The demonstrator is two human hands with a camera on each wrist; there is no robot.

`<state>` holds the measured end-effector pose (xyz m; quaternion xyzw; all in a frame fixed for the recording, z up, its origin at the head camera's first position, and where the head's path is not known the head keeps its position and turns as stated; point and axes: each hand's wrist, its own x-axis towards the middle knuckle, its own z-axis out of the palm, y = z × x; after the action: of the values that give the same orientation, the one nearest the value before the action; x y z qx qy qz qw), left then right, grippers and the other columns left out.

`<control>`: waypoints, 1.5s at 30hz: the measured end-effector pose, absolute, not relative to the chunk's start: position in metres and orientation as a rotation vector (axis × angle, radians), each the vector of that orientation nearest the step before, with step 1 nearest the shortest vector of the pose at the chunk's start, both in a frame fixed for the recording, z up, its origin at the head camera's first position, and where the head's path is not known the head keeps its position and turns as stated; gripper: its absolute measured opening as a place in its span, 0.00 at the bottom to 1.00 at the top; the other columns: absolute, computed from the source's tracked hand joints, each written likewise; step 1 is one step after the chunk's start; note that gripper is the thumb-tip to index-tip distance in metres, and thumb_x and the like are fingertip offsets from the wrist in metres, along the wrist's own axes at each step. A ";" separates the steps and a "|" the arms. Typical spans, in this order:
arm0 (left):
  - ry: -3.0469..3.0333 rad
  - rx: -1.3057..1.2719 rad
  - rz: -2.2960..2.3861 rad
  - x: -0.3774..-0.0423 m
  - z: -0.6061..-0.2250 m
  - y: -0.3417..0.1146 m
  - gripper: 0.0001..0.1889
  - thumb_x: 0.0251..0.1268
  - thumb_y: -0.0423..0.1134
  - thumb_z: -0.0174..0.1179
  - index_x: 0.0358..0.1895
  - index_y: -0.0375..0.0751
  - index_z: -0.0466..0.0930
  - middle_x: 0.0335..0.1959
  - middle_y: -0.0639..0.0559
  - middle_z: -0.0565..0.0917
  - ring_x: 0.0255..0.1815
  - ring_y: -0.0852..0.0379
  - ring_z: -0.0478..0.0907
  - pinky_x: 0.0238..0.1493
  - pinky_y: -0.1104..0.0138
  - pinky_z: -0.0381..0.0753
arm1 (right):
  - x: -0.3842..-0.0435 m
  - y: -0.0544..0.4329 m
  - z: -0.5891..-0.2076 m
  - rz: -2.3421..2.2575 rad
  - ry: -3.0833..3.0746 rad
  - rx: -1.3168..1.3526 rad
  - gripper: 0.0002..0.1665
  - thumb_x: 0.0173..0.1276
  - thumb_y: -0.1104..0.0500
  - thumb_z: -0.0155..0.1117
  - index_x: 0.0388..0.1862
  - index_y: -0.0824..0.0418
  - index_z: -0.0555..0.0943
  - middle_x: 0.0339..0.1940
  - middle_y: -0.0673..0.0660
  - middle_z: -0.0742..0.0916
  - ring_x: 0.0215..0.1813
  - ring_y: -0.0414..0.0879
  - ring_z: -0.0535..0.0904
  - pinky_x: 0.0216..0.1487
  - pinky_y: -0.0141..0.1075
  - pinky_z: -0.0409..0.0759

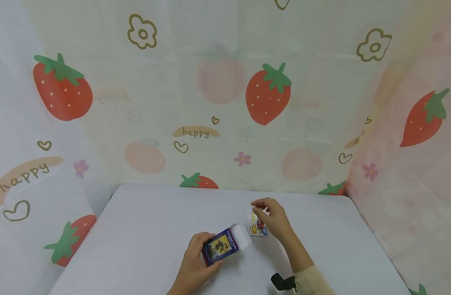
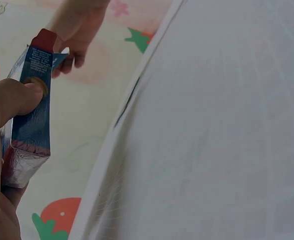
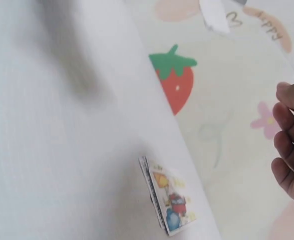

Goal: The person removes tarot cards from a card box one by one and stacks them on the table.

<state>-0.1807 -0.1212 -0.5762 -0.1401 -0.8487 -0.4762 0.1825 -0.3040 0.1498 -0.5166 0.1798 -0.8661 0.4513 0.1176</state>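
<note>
In the head view my left hand (image 1: 193, 262) grips a dark blue card box (image 1: 221, 247) between thumb and fingers, tilted above the table. Its white end flap (image 1: 242, 236) stands raised toward the right. The left wrist view shows the thumb pressed on the narrow printed side of the box (image 2: 32, 117). Just beyond the flap, a small stack of picture cards (image 1: 258, 226) lies face up on the table. My right hand (image 1: 275, 217) hovers over the stack with loosely bent fingers. In the right wrist view it stands apart from the cards (image 3: 174, 202) and holds nothing.
A white-covered table (image 1: 148, 229) spreads beneath both hands. Fabric walls with strawberry prints, such as a red strawberry (image 1: 268, 96) at the back, enclose its rear and sides. A black device (image 1: 283, 282) sits at my right wrist beside a beige sleeve (image 1: 314, 282).
</note>
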 end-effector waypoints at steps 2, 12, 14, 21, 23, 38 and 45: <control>-2.391 -0.398 -1.342 -0.181 -0.577 -0.121 0.40 0.45 0.39 0.83 0.65 0.46 0.74 0.62 0.66 0.72 0.62 0.63 0.72 0.65 0.61 0.78 | -0.296 0.148 -0.512 1.347 -2.523 0.524 0.08 0.71 0.56 0.69 0.48 0.51 0.87 0.41 0.45 0.86 0.46 0.42 0.77 0.51 0.41 0.75; -2.372 -0.430 -1.263 -0.183 -0.580 -0.121 0.41 0.44 0.40 0.83 0.65 0.50 0.73 0.61 0.63 0.73 0.61 0.62 0.73 0.63 0.63 0.80 | -0.260 0.139 -0.501 1.373 -2.464 0.534 0.10 0.68 0.57 0.72 0.47 0.46 0.87 0.40 0.42 0.85 0.45 0.43 0.78 0.48 0.36 0.78; -2.375 -0.438 -1.252 -0.182 -0.579 -0.121 0.41 0.45 0.40 0.83 0.65 0.47 0.73 0.62 0.61 0.73 0.61 0.61 0.73 0.63 0.62 0.80 | -0.255 0.137 -0.501 1.380 -2.471 0.524 0.10 0.68 0.57 0.73 0.46 0.45 0.87 0.40 0.41 0.85 0.45 0.42 0.78 0.47 0.36 0.79; -2.389 -0.432 -1.274 -0.182 -0.577 -0.121 0.40 0.46 0.41 0.83 0.66 0.46 0.73 0.62 0.60 0.73 0.61 0.61 0.73 0.63 0.63 0.79 | -0.243 0.134 -0.503 1.414 -2.483 0.553 0.11 0.67 0.56 0.74 0.46 0.43 0.87 0.40 0.41 0.84 0.44 0.45 0.79 0.47 0.39 0.81; -2.384 -0.434 -1.276 -0.183 -0.578 -0.121 0.40 0.46 0.41 0.83 0.66 0.47 0.73 0.62 0.61 0.73 0.61 0.62 0.73 0.63 0.63 0.80 | -0.240 0.133 -0.504 1.427 -2.495 0.559 0.11 0.67 0.55 0.74 0.46 0.42 0.87 0.40 0.40 0.84 0.45 0.46 0.79 0.47 0.40 0.81; -2.394 -0.398 -1.328 -0.182 -0.577 -0.121 0.40 0.45 0.40 0.83 0.65 0.51 0.74 0.62 0.65 0.73 0.62 0.64 0.72 0.64 0.63 0.79 | -0.236 0.126 -0.513 1.347 -2.527 0.626 0.13 0.61 0.55 0.78 0.45 0.44 0.88 0.38 0.38 0.85 0.46 0.44 0.79 0.46 0.42 0.79; -2.395 -0.410 -1.326 -0.182 -0.576 -0.121 0.39 0.46 0.40 0.83 0.65 0.49 0.74 0.61 0.64 0.73 0.62 0.63 0.73 0.64 0.63 0.79 | -0.235 0.123 -0.516 1.323 -2.554 0.667 0.13 0.61 0.55 0.78 0.44 0.46 0.88 0.38 0.39 0.86 0.46 0.45 0.79 0.47 0.41 0.79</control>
<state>-0.1819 -0.1212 -0.5762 -0.1455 -0.8503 -0.4706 0.1855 -0.2346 0.1233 -0.5157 0.2250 -0.8611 0.4460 0.0944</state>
